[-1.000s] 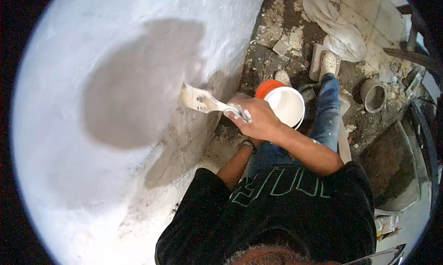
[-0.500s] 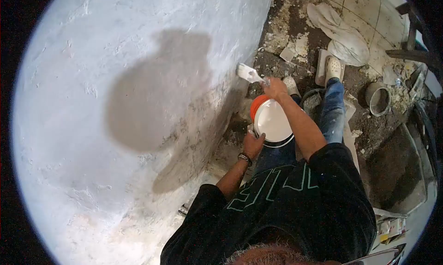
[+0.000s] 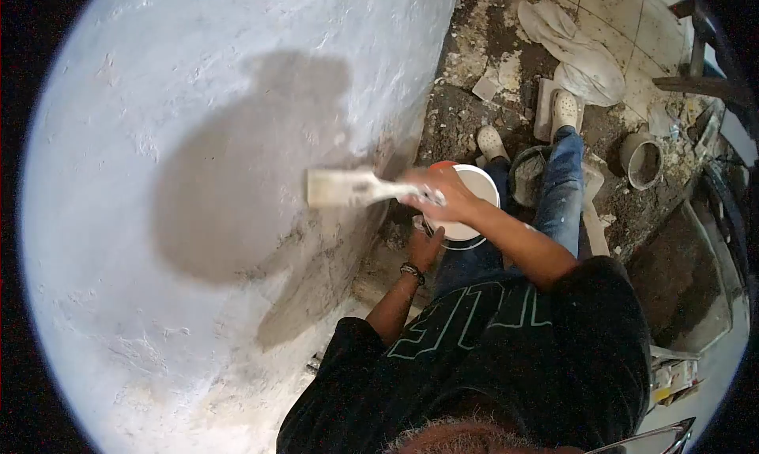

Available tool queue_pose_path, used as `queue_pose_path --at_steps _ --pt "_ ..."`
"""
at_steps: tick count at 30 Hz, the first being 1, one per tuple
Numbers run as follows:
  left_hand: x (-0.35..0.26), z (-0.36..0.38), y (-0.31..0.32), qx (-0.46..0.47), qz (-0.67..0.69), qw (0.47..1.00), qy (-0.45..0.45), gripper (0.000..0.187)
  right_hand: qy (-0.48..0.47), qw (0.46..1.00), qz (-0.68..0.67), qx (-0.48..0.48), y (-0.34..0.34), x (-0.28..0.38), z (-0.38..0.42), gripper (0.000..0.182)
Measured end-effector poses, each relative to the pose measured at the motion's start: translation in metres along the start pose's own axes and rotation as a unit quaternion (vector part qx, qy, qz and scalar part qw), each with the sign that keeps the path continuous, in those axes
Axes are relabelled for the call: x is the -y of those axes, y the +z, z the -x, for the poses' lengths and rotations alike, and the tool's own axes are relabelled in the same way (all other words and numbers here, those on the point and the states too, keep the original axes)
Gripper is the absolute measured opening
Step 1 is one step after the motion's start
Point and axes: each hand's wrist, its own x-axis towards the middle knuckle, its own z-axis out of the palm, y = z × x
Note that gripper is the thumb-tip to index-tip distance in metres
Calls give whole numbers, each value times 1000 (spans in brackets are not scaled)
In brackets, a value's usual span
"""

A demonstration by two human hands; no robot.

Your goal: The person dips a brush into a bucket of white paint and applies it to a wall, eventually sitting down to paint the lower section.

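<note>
A wide white paintbrush (image 3: 344, 189) is gripped by its handle in my right hand (image 3: 447, 195), its bristles pointing left against the view of the wall (image 3: 103, 240). Below that hand is a paint bucket (image 3: 478, 244) with a white rim and an orange-red side, holding pale paint (image 3: 480, 187). My left hand (image 3: 426, 244) clasps the near left side of the bucket at its rim. Part of the bucket's opening is hidden behind my right hand and forearm. The wall is whitish and rough, with bare grey-brown patches low down near the bucket.
Rubble and dirt cover the floor (image 3: 451, 110) along the wall. A whitish cloth sack (image 3: 589, 66) lies at the upper right. Beside my legs stands a dark bucket (image 3: 528, 177), and farther right a round pot (image 3: 643, 161). A large dirty trough (image 3: 688, 280) stands at the right.
My right hand has swung the paintbrush left and toward me, from beyond the bucket to across its left edge. The left hand keeps its hold on the bucket.
</note>
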Motion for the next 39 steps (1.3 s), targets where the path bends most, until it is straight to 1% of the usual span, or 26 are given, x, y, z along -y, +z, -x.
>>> queue_pose_path --at_steps 1,2,3,4,6,7,9,10,11,14,15,17,19,20,21,23,25,27,29,30,32,33,34,36,38,39 --pt "-14 3 -4 22 22 999 -44 58 6 1000 22 -14 7 -13 -14 38" --pt "-30 4 -11 44 44 994 -88 58 88 996 8 9 10 -28 -26 39" --pt "-38 5 -15 66 64 987 -132 57 96 994 44 -9 14 -52 -31 39" --pt "-37 5 -15 51 48 991 -110 56 105 991 79 -26 15 -74 -33 39" --pt "-33 4 -11 19 20 998 -64 55 196 971 137 4 0 -100 -30 38" --pt "-30 4 -8 17 41 997 -62 55 241 956 166 22 -6 -114 -28 38" --pt "-27 -5 1 14 88 994 -56 55 266 942 204 29 -6 -154 -31 40" --pt "-35 -8 4 22 77 995 -65 57 279 934 221 35 -8 -170 -34 40" --pt "-42 -11 7 27 67 995 -75 59 293 929 216 67 -9 -189 -43 43" --pt "-48 -21 17 38 53 992 -105 65 294 923 244 53 -16 -213 -72 43" --pt "-43 -23 21 40 51 991 -119 66 286 918 267 54 -11 -234 -79 40" --pt "-32 -27 37 -49 51 996 -57 52 304 916 256 58 -13 -259 -87 39" --pt "-26 -25 46 -81 63 994 -37 45 326 907 258 61 -20 -282 -85 39" --pt "-23 -29 45 -72 76 993 -47 45 336 901 268 62 -26 -294 -82 39" --pt "-16 -31 45 -71 68 993 -63 46 345 894 278 65 -32 -297 -75 39" --pt "9 -40 49 -77 30 992 -93 48 302 923 239 7 -70 -247 -46 36" --pt "6 -63 55 -79 45 994 -69 46 233 943 228 -72 -90 -229 2 32" --pt "-25 -77 52 -72 122 990 -4 40 190 976 88 -54 -123 -172 46 30" --pt "-48 -83 52 -78 116 990 -18 40 238 950 186 74 -137 -128 68 26" --pt "-58 -85 53 -80 111 990 -25 40 302 902 273 141 -131 -111 68 21" --pt "-72 -83 57 -100 98 990 -1 39 279 886 327 176 -99 -133 74 19" --pt "-80 -83 59 -111 91 990 11 39 295 870 350 181 -81 -142 66 20" --pt "-87 -80 61 -111 72 991 -2 39 312 855 370 188 -63 -152 56 21" --pt "-99 -78 63 -114 34 993 -27 38 302 862 387 127 -32 -182 39 20" --pt "-94 -82 70 -125 -1 992 -1 40 242 857 447 83 -3 -221 45 20" --pt "-97 -82 68 -131 -19 991 9 41 212 852 474 63 1 -220 39 19"
